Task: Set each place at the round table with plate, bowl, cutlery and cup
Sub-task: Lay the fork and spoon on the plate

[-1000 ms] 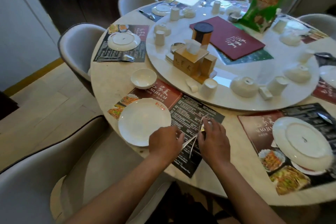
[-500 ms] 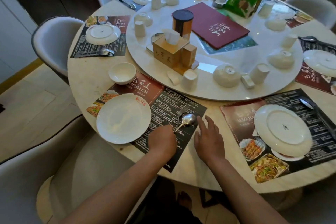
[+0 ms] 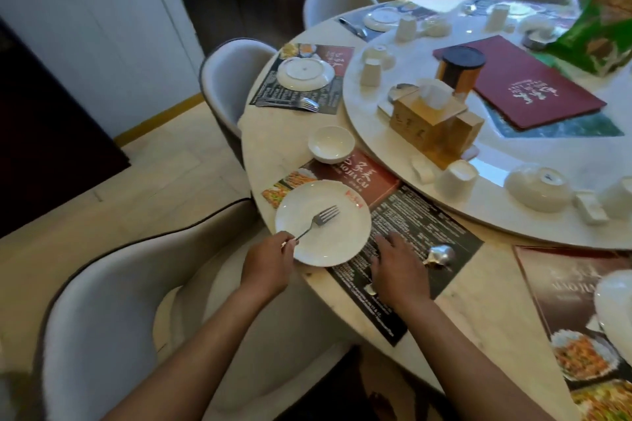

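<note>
White plate [image 3: 323,224], bowl [image 3: 331,143] and spoon [image 3: 441,255] sit at your place, your left hand [image 3: 268,263] pinches the fork [image 3: 318,219] over the plate, your right hand [image 3: 398,268] rests flat, and a cup [image 3: 456,181] still waits on the turntable [image 3: 403,27].

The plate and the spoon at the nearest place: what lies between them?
In the head view, the right hand rests flat on the dark placemat, between the plate and the spoon.
</note>
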Tool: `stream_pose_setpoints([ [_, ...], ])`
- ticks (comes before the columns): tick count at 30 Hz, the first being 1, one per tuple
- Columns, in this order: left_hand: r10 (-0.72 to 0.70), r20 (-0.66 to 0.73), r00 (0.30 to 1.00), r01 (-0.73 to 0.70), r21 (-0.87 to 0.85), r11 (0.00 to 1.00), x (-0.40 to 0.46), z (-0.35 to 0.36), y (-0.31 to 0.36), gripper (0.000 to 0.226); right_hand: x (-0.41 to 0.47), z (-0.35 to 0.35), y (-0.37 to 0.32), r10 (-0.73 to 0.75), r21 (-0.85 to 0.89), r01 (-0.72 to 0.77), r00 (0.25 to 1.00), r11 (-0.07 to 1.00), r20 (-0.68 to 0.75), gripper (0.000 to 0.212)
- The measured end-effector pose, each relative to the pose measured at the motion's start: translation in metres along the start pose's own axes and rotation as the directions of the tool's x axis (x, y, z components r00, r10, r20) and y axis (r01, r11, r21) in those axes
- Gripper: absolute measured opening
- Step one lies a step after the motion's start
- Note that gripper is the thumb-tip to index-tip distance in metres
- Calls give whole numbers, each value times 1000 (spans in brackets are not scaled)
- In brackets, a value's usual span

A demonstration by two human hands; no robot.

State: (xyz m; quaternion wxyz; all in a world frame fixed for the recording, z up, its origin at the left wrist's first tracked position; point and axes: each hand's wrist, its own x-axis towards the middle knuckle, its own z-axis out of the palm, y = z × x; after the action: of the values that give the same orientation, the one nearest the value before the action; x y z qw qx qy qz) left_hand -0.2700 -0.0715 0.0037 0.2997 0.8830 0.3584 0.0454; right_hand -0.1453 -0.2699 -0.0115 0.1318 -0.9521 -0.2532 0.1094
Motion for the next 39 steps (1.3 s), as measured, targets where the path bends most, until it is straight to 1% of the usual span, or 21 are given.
stream_pose_setpoints([
  [3, -57, -4, 998, 57, -75, 996, 7, -10, -18, 20, 0, 6, -9, 12, -12, -12, 1000, 1000, 17, 48],
  [8, -50, 22, 999, 53, -134, 990, 23, -16, -33, 12, 1, 9, -12, 34, -32, -33, 999, 999, 42, 56],
  [10, -43, 40, 998, 47, -109, 993, 29, -18, -36, 10, 2, 9, -13, 41, -47, -39, 998, 998, 51, 57],
  [13, -31, 61, 998, 32, -22, 999, 38, -21, -39, 8, 6, 10, -15, 50, -69, -45, 997, 997, 61, 56],
  [19, -1, 39, 999, -3, 118, 993, 57, -26, -38, 6, 10, 11, -15, 67, -74, -62, 995, 995, 70, 56],
  [27, 30, 75, 997, -41, 145, 989, 63, -31, -47, 7, 12, 12, -14, 71, -78, -65, 995, 995, 74, 56],
  [34, 43, 55, 998, -52, 186, 981, 62, -31, -43, 6, 13, 13, -15, 75, -77, -69, 995, 995, 72, 58],
  [37, 47, 28, 999, -51, 192, 980, 58, -29, -42, 16, 14, 13, -13, 69, -76, -63, 995, 995, 76, 57],
  [39, 76, -42, 996, -64, 237, 969, 53, -25, -39, 29, 12, 12, -12, 57, -59, -52, 995, 997, 81, 57],
])
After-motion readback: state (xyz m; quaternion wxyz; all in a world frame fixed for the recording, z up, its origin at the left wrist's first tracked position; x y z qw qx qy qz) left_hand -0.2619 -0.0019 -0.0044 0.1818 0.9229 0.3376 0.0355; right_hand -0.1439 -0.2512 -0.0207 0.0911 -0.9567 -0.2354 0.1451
